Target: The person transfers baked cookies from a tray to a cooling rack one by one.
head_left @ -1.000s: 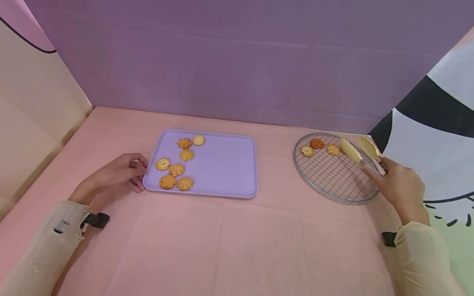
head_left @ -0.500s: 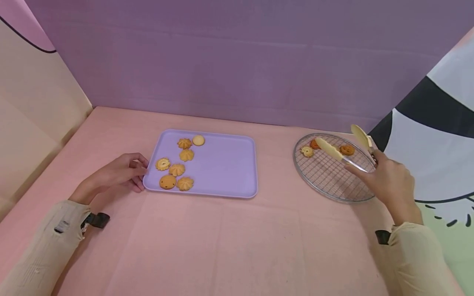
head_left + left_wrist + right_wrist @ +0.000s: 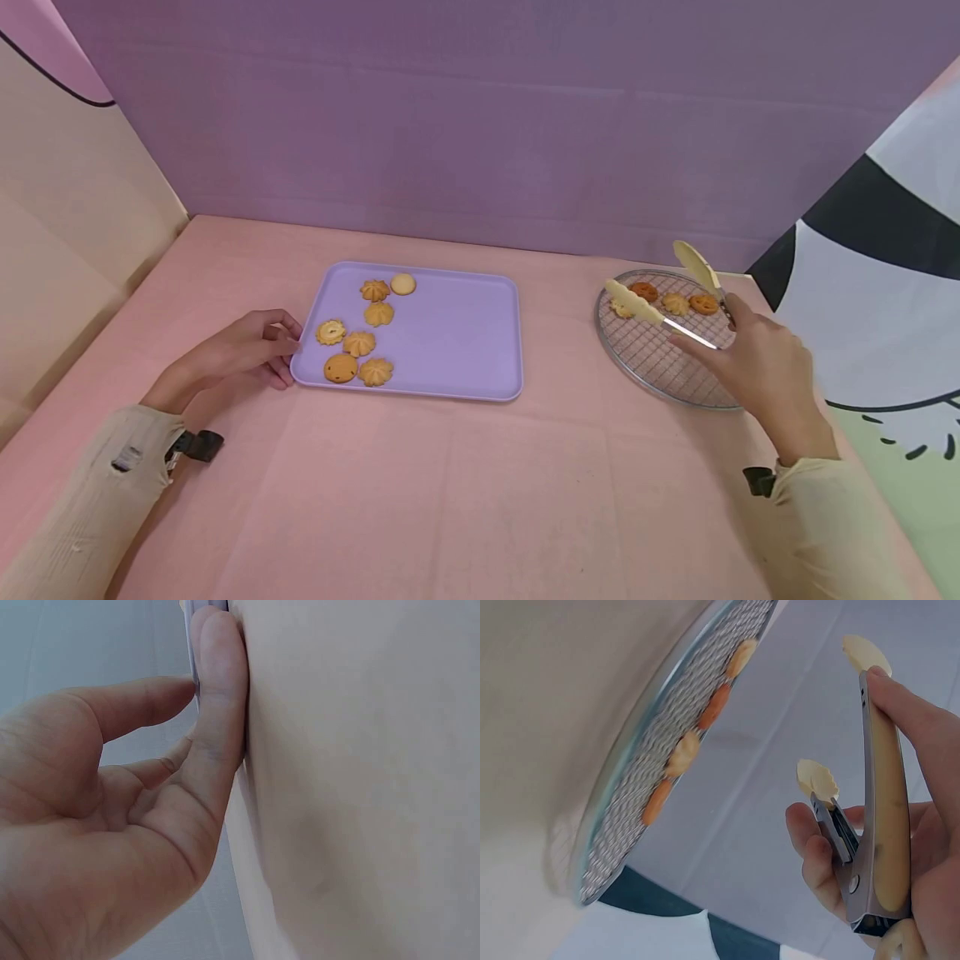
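Observation:
My left hand (image 3: 243,350) is at the left edge of a lilac rectangular tray (image 3: 457,342). Its thumb and fingers pinch the tray's rim, as the left wrist view shows. Several cookies lie on the tray's left part: fluted ones, a ring-shaped cookie (image 3: 331,332), a pale round one (image 3: 402,284) and a brown dotted one (image 3: 341,368). My right hand (image 3: 765,358) grips a pair of tongs (image 3: 889,817) with metal arms and cream tips, spread apart with nothing between them. The tongs hover over a round wire rack (image 3: 675,367) holding several cookies, among them a fluted cookie (image 3: 675,303).
Pink cloth (image 3: 525,483) covers the table, with bare cloth between tray and rack and along the front. A purple backdrop (image 3: 480,125) rises behind. A printed black-and-white panel (image 3: 892,275) stands close to the rack on the right.
My right hand has moved left with the tongs over the rack, uncovering an orange-brown cookie at the rack's right side. My left hand and the tray have stayed put.

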A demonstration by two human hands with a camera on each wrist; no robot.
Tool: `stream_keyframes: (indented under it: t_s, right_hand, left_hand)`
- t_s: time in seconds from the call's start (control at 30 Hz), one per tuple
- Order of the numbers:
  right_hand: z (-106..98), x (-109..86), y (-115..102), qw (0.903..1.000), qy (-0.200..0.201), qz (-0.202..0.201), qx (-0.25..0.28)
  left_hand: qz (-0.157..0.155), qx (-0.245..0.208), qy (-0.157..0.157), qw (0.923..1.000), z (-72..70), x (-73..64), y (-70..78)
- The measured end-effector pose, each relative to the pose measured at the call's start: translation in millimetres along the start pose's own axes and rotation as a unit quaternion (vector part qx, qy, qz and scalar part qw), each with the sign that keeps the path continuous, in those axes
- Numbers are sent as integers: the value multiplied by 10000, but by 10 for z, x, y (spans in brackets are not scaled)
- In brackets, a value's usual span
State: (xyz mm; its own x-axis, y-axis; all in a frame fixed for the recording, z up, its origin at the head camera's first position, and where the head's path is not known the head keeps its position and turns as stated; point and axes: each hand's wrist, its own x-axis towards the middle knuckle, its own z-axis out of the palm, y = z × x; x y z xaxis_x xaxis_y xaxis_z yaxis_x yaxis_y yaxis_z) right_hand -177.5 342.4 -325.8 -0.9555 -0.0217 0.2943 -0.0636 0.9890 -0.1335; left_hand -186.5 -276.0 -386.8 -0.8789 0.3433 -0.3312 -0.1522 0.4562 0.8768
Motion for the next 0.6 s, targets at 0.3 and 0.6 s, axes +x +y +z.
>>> stream_keyframes:
  t_s: [0.3, 0.6]
  right_hand:
    - [21, -109, -280, 9979, 136, -475, 420]
    - [-3, -176, -707, 9914, -2, -1081, 739]
  left_hand:
    - [5, 120, -10, 9999, -3, 20, 10]
    - [-21, 82, -30, 10000, -8, -4, -3]
